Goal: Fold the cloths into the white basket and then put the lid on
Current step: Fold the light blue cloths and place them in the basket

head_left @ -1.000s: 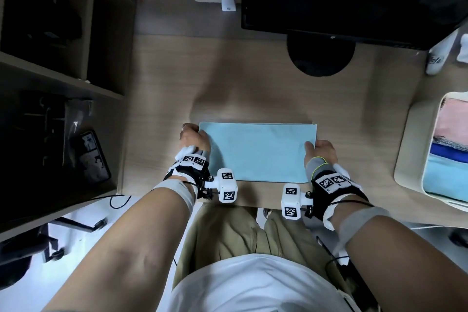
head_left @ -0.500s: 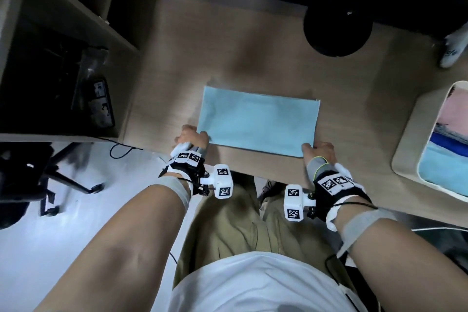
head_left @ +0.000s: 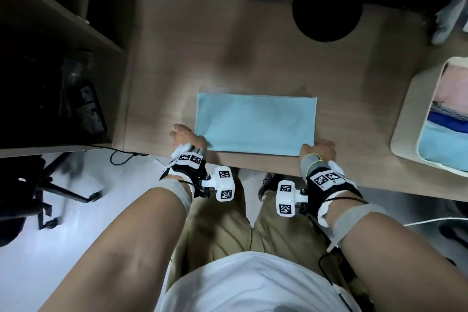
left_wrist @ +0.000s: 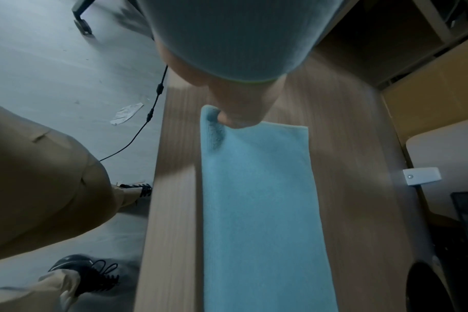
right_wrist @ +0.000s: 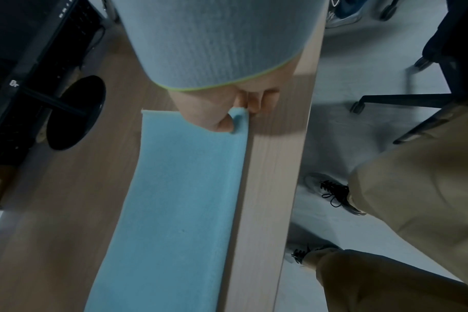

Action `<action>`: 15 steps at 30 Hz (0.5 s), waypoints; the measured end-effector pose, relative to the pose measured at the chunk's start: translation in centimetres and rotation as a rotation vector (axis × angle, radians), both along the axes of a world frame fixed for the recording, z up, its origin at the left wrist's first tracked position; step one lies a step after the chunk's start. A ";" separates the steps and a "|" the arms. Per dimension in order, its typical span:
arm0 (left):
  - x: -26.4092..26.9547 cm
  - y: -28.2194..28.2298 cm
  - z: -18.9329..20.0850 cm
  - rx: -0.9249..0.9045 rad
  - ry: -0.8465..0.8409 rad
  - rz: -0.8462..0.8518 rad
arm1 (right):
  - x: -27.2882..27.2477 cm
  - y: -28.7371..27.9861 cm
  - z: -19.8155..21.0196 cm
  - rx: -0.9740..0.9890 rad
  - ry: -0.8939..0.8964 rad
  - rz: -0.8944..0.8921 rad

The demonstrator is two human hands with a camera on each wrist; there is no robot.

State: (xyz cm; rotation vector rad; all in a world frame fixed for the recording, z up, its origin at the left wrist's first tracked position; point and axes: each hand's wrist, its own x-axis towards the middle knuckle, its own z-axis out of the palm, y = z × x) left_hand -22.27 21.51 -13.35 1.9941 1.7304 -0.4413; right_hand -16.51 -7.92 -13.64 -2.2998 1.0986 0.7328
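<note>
A light blue cloth point(head_left: 255, 124), folded into a long rectangle, lies flat on the wooden desk point(head_left: 253, 58) near its front edge. My left hand point(head_left: 188, 139) pinches the cloth's point(left_wrist: 259, 211) near left corner, thumb on top. At the near right corner my right hand point(head_left: 317, 149) pinches the cloth point(right_wrist: 179, 200) between thumb and fingers. The white basket point(head_left: 407, 119) stands at the right edge with pink, dark blue and light blue folded cloths inside. No lid shows.
A black round monitor base point(head_left: 326, 12) stands behind the cloth under a dark monitor. Dark shelving point(head_left: 50, 33) borders the desk on the left. A white bottle point(head_left: 443, 25) stands at the far right. Chair legs point(head_left: 58, 185) and a cable lie on the floor.
Both hands slid from the cloth's side edges to its near corners and now pinch them. The cloth lies a little closer to the desk's front edge. The head view shifted.
</note>
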 end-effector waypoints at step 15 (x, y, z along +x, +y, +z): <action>2.0 -6.2 1.5 -0.681 -0.322 -0.180 | 2.8 0.4 -0.3 0.022 0.062 0.038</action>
